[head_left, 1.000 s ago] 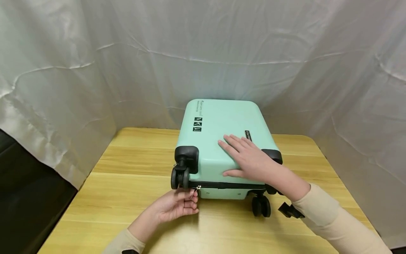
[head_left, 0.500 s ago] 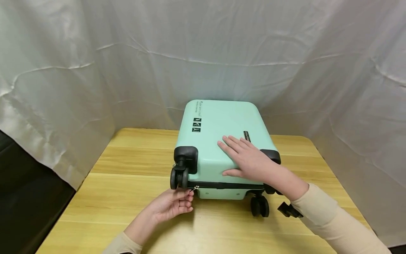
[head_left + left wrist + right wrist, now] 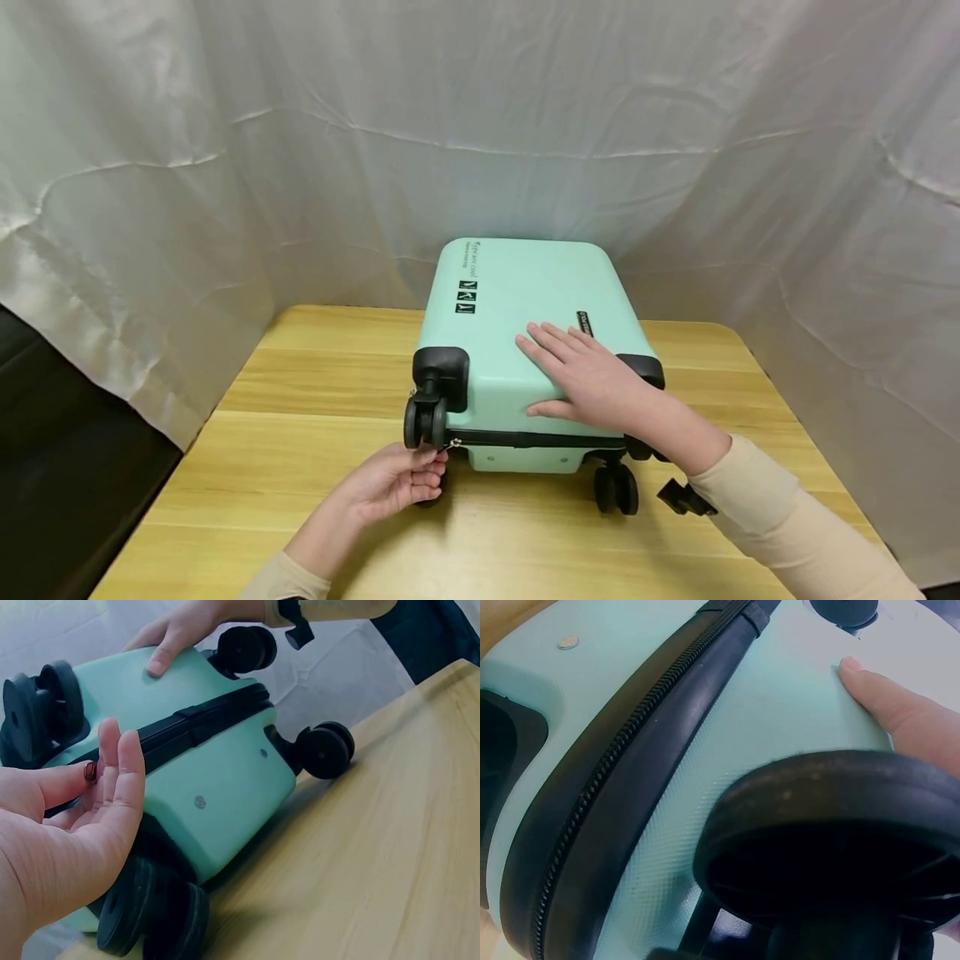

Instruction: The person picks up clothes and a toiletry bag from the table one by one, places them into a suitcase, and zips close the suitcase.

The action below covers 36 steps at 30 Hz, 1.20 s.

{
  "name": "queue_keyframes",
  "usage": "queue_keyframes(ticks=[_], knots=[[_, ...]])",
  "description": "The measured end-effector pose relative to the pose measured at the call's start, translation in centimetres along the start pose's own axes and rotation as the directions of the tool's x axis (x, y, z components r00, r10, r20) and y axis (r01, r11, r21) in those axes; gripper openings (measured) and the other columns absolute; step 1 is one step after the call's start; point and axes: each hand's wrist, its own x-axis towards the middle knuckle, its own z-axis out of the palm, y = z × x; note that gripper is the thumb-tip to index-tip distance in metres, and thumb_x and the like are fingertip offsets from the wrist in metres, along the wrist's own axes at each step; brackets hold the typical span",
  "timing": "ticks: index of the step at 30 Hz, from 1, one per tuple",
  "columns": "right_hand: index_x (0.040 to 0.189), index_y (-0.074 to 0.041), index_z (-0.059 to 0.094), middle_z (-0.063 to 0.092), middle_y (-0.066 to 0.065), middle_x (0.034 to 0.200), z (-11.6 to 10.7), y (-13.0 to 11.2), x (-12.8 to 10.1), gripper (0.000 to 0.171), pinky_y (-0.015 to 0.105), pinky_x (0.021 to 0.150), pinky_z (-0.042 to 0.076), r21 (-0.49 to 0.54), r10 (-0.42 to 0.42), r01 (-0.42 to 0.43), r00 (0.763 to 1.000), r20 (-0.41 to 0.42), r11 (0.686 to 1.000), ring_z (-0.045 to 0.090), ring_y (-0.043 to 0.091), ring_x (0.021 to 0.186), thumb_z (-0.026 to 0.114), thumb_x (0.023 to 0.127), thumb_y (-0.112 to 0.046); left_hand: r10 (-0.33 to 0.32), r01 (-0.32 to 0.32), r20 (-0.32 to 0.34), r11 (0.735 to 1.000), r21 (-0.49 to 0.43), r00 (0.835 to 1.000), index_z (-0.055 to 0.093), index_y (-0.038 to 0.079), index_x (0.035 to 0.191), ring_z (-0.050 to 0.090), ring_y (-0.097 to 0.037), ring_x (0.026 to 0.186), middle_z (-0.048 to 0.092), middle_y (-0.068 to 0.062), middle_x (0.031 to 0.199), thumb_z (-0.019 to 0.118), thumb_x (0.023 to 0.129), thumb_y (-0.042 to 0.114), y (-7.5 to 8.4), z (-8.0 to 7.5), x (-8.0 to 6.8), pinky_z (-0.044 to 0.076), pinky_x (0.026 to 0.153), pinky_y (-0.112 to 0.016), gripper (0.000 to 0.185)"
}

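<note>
Suitcase: the mint suitcase (image 3: 525, 333) is lying flat on the wooden table (image 3: 300, 467), wheel end facing the person
Left hand: the left hand (image 3: 397, 483) is pinching the zipper pull (image 3: 448, 445) at the near-left corner, just beside a wheel (image 3: 423, 421)
Right hand: the right hand (image 3: 588, 375) is pressing flat on the shell, fingers straight
Zipper: the black zipper track (image 3: 622, 750) is running along the seam
Doing it well: pulling in line with the track and keeping the shell pinned should be helping the slider round the corner
</note>
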Motion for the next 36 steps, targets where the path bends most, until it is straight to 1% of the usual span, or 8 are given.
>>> queue_keyframes(ticks=[7,10,18,23,28,30,32,36], knots=[[0.155,-0.011,0.026,0.030,0.015,0.159,-0.1,0.0,0.0,0.089,0.054,0.118,0.027,0.000,0.001,-0.001,1.000,0.000,1.000,0.030,0.032,0.147,0.059,0.088,-0.060,0.041,-0.039,0.042,0.998,-0.047,0.998,0.066,0.008,0.101,0.067,-0.004,0.080,0.071,0.003,0.090,0.034,0.104,0.006,0.1,-1.0,-0.9,0.057,0.081,-0.020,0.032],[0.155,-0.011,0.026,0.029,0.016,0.159,-0.1,0.0,0.0,0.089,0.054,0.118,0.027,0.002,-0.002,0.002,1.000,-0.003,1.000,0.029,0.033,0.147,0.060,0.088,-0.059,0.052,-0.050,0.052,0.998,-0.042,0.997,0.066,0.008,0.101,0.066,-0.005,0.080,0.070,0.003,0.091,0.034,0.104,0.005,0.2,-1.2,-1.1,0.056,0.081,-0.020,0.032],[0.155,-0.011,0.028,0.031,0.016,0.158,-0.1,-0.1,0.2,0.087,0.053,0.118,0.029,0.001,-0.025,0.025,1.000,-0.018,1.000,0.031,0.033,0.147,0.060,0.088,-0.058,0.055,-0.054,0.055,0.998,-0.014,0.997,0.067,0.008,0.102,0.066,-0.005,0.079,0.070,0.003,0.091,0.031,0.104,0.002,0.6,-1.6,-1.4,0.057,0.079,-0.020,0.037],[0.154,-0.012,0.028,0.032,0.015,0.158,-0.1,0.0,0.1,0.086,0.052,0.117,0.029,-0.006,-0.026,0.026,0.999,-0.023,1.000,0.032,0.033,0.146,0.059,0.089,-0.058,0.055,-0.054,0.036,0.998,-0.035,0.998,0.069,0.008,0.103,0.065,-0.005,0.081,0.070,0.003,0.091,0.032,0.103,0.002,0.9,-1.9,-1.8,0.056,0.080,-0.020,0.037],[0.154,-0.012,0.029,0.032,0.015,0.158,-0.1,-0.1,-0.1,0.086,0.052,0.118,0.029,-0.007,-0.023,0.023,0.999,-0.030,1.000,0.032,0.032,0.146,0.060,0.089,-0.058,0.109,-0.104,0.054,0.991,-0.079,0.993,0.069,0.008,0.102,0.066,-0.004,0.083,0.071,0.003,0.093,0.026,0.104,0.001,1.2,-2.9,-2.4,0.056,0.082,-0.020,0.044],[0.154,-0.012,0.029,0.032,0.015,0.158,-0.1,0.0,-0.2,0.086,0.052,0.118,0.029,-0.005,-0.022,0.022,0.999,-0.031,1.000,0.032,0.032,0.146,0.060,0.089,-0.058,0.120,-0.114,0.054,0.989,-0.097,0.991,0.069,0.009,0.101,0.067,-0.004,0.084,0.072,0.003,0.094,0.024,0.104,0.001,1.4,-3.3,-2.5,0.056,0.083,-0.020,0.046],[0.154,-0.011,0.029,0.032,0.015,0.158,0.0,0.0,-0.2,0.086,0.052,0.118,0.029,-0.003,-0.024,0.024,0.999,-0.030,1.000,0.032,0.032,0.146,0.060,0.089,-0.058,0.112,-0.106,0.049,0.988,-0.115,0.992,0.069,0.009,0.101,0.067,-0.003,0.084,0.072,0.003,0.094,0.023,0.105,0.002,1.6,-3.5,-2.5,0.056,0.084,-0.019,0.047],[0.154,-0.012,0.029,0.032,0.015,0.158,0.1,0.1,-0.4,0.086,0.053,0.118,0.028,0.011,-0.019,0.019,0.999,-0.033,1.000,0.031,0.032,0.147,0.060,0.088,-0.057,0.072,-0.065,0.033,0.985,-0.162,0.997,0.070,0.009,0.099,0.067,-0.004,0.083,0.073,0.002,0.093,0.023,0.105,0.004,2.0,-3.5,-2.0,0.055,0.082,-0.019,0.047]])
